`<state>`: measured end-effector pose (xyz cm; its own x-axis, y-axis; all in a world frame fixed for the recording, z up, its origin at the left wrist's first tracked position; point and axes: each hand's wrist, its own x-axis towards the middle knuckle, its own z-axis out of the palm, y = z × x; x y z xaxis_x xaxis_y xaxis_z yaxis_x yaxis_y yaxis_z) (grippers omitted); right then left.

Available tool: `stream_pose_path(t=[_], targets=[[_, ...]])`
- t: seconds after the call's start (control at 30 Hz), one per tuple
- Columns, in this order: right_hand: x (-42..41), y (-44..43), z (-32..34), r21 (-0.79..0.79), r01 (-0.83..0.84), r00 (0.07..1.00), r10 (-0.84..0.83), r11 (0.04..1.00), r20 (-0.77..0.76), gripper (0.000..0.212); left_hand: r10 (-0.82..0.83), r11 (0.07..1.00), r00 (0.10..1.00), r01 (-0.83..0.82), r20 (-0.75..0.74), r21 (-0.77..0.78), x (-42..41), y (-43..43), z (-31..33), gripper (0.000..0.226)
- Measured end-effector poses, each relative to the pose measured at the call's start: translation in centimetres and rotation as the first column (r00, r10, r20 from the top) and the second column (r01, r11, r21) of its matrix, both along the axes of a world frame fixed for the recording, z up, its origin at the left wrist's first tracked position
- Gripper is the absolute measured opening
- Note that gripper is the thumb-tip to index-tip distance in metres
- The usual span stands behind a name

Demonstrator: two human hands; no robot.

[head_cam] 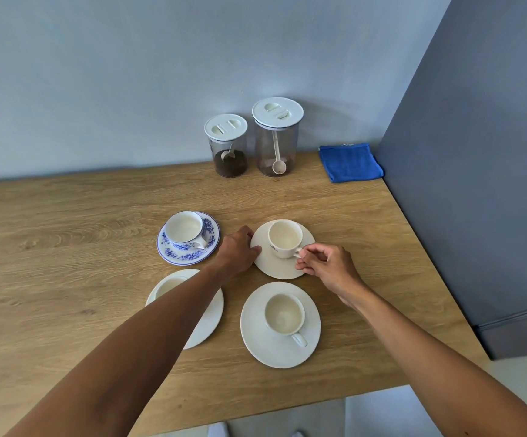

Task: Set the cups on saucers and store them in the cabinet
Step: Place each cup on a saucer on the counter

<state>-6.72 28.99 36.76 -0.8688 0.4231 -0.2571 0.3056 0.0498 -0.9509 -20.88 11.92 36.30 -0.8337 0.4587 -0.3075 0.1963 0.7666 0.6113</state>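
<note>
Here, four cups [284,313], four saucers [274,351]; left grip [240,247] tight on one saucer [279,268], right grip [325,263] on its cup [285,238]

Left grip [238,247], right grip [328,266], forearms [148,335]: bare.

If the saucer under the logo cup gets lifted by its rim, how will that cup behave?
The logo cup would likely slide, since it stands loose on a smooth saucer. Both look like rigid ceramic, so probably breakable. The right hand pinching the handle and left hand on the rim should steady it.
</note>
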Motion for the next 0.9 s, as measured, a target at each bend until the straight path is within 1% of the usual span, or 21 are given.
stream_pose_path(t=[0.1,0.27,0.5,0.63,0.73,0.83,0.9], targets=[[0.1,0.0,-0.1,0.024,0.000,1.000,0.000,1.000,-0.001,0.011,0.005,1.000,1.000,-0.005,0.004,0.001,0.1,0.0,0.0,0.040],[0.2,0.0,0.1,0.122,-0.005,1.000,0.007,0.993,-0.015,0.018,0.029,0.999,1.000,-0.029,0.009,0.018,0.3,-0.1,0.0,0.039],[0.6,0.2,0.6,0.209,-0.031,1.000,0.030,0.977,0.006,0.038,0.040,0.999,0.997,-0.041,0.061,0.012,0.8,-0.4,0.4,0.046],[1.5,0.9,0.4,0.291,-0.084,0.996,0.074,0.953,0.043,0.044,0.036,0.999,0.994,-0.033,0.100,-0.023,1.5,-1.0,0.4,0.053],[2.5,1.2,0.1,0.344,-0.123,0.992,0.107,0.931,0.066,0.047,0.071,0.997,0.991,-0.070,0.117,-0.014,2.6,-1.6,0.7,0.055],[3.7,1.4,-0.1,0.395,-0.189,0.981,0.152,0.899,0.122,0.050,0.101,0.994,0.989,-0.104,0.105,0.023,4.0,-2.2,1.1,0.053],[4.6,1.3,-0.1,0.433,-0.242,0.968,0.187,0.868,0.168,0.050,0.094,0.995,0.993,-0.097,0.072,0.034,5.2,-2.7,1.3,0.050]])
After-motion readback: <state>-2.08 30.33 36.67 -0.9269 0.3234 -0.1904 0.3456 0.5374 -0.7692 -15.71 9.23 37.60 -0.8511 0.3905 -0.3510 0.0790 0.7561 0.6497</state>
